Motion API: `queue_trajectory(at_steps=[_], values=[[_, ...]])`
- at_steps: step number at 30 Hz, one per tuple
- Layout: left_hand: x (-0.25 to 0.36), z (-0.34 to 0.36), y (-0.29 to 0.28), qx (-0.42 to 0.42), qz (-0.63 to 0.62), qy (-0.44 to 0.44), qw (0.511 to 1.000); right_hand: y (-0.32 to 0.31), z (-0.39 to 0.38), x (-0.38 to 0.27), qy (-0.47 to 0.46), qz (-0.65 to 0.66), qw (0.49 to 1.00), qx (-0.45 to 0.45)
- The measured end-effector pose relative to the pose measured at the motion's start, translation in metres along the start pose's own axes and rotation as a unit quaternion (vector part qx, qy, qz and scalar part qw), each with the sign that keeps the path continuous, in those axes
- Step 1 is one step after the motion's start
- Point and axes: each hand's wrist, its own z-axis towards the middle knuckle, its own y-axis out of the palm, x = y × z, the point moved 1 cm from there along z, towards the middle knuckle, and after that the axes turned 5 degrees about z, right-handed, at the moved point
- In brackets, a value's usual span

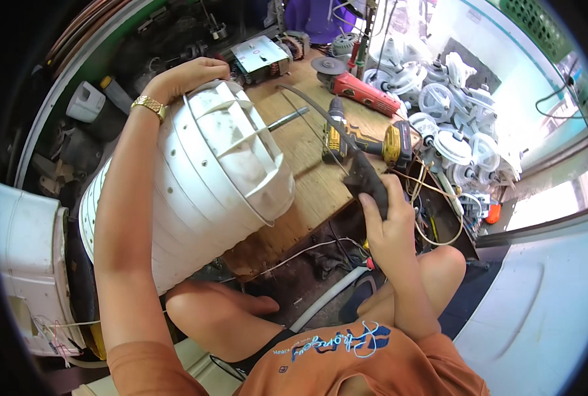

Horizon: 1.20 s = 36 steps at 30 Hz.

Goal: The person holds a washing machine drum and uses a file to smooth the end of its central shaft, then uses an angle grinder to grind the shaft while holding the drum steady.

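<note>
A white ribbed plastic washing-machine drum [195,191] lies on its side at the left, its finned end toward the wooden bench top. A metal shaft [288,119] sticks out of that end over the wood. My left hand [198,71] is curled over the drum's upper edge and grips it, fingertips partly hidden; a gold watch is on that wrist. In my right hand [389,211] is a hacksaw [366,181], held by its dark handle. Its curved frame and thin blade point up and left past the shaft; I cannot tell whether the blade touches anything.
A yellow-black cordless drill [366,142] and a red angle grinder [366,94] lie on the wooden bench top [320,191]. Behind them stands a metal-plated motor part [259,56]. Many white plastic gear assemblies [452,112] are heaped at the right. Loose cables hang near my right hand.
</note>
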Motion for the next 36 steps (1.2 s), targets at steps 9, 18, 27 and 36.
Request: queue_trajectory(at_steps=[9, 18, 27, 36], values=[[-0.012, -0.007, -0.006, 0.019, 0.034, -0.006, 0.999, 0.021, 0.023, -0.01, 0.032, -0.049, 0.998, -0.021], [-0.002, -0.008, -0.006, 0.024, 0.056, 0.032, 0.998, 0.05, 0.056, 0.008, 0.002, -0.084, 0.996, -0.027], [0.005, 0.003, -0.009, 0.022, 0.047, 0.087, 0.995, 0.057, 0.081, 0.031, -0.015, -0.07, 0.997, -0.003], [0.023, 0.011, 0.004, 0.004, 0.024, 0.005, 1.0, 0.038, 0.063, 0.019, 0.047, -0.114, 0.992, -0.015]])
